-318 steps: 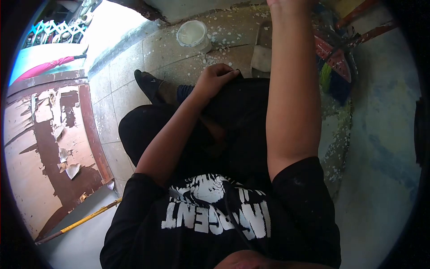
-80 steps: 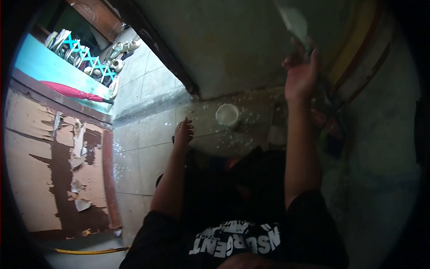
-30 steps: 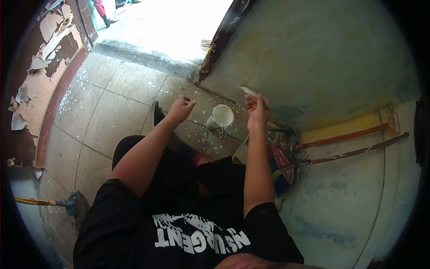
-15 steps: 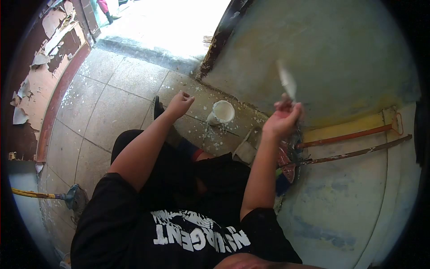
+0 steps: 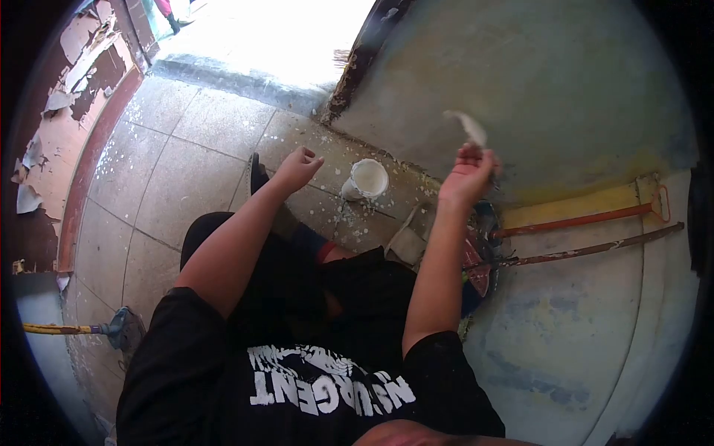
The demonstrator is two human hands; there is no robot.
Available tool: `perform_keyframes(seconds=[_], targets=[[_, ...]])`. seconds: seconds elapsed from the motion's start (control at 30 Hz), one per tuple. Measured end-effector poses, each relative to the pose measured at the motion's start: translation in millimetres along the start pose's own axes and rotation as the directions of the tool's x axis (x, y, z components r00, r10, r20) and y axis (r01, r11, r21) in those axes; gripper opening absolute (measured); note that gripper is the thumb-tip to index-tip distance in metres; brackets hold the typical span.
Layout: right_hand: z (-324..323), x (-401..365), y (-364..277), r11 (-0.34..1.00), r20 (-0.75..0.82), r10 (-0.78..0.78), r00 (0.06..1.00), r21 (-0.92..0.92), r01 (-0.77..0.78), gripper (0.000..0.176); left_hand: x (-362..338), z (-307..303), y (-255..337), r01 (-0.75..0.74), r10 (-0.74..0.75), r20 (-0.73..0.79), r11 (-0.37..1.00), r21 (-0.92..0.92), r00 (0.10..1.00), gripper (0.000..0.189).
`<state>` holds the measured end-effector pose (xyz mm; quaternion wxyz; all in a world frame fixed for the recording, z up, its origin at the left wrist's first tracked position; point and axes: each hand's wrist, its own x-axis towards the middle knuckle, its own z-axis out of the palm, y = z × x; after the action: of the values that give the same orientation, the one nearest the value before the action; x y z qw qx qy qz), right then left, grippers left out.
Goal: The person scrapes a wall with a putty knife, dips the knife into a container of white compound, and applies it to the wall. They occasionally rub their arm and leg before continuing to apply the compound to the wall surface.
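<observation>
In my right hand (image 5: 468,178) is a paintbrush (image 5: 471,131), its pale bristles up by the greenish wall (image 5: 565,97) and bent over to the left. The fingers are curled round its handle, which is mostly hidden. My left hand (image 5: 297,169) hangs over the tiled floor, fingers curled in, and nothing shows in it. Between the two hands a white tub (image 5: 351,190) of whitish paint stands upright on the floor, touched by neither hand.
White paint spots dot the floor tiles (image 5: 178,175). Right of me, an orange-red rod (image 5: 580,221) and a dark stick (image 5: 595,251) lean at the wall. A yellow-handled tool (image 5: 59,328) lies left. Peeling panels (image 5: 82,119) flank the bright doorway (image 5: 260,44).
The brush has shifted slightly down along the wall, and its bristles now bend left. My left hand and the tub stay about where they were.
</observation>
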<state>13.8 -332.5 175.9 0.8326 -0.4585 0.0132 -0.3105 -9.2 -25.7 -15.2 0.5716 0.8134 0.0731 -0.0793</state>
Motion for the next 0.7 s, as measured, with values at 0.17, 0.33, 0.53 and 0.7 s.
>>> perform_keyframes(seconds=[0.17,0.33,0.53,0.7], targets=[[32,-29,-58,0.98,-0.01,-0.182,0.983,0.081,0.182,0.017,-4,-1,2,0.021,-0.021,0.011,1.0,0.023,1.0,0.055],[-5,-40,-16,0.984,-0.154,-0.105,0.983,-0.16,0.08,0.019,-5,-1,5,0.038,-0.038,-0.021,0.999,-0.009,0.999,0.053],[-18,-37,3,0.937,-0.205,0.015,0.979,-0.34,-0.086,0.024,-6,-3,2,0.031,-0.031,-0.003,0.999,0.014,1.0,0.054],[11,-43,-35,0.811,0.244,0.034,0.969,-0.574,0.116,0.021,-10,-6,10,0.055,-0.055,0.0,0.998,0.019,0.998,0.054]])
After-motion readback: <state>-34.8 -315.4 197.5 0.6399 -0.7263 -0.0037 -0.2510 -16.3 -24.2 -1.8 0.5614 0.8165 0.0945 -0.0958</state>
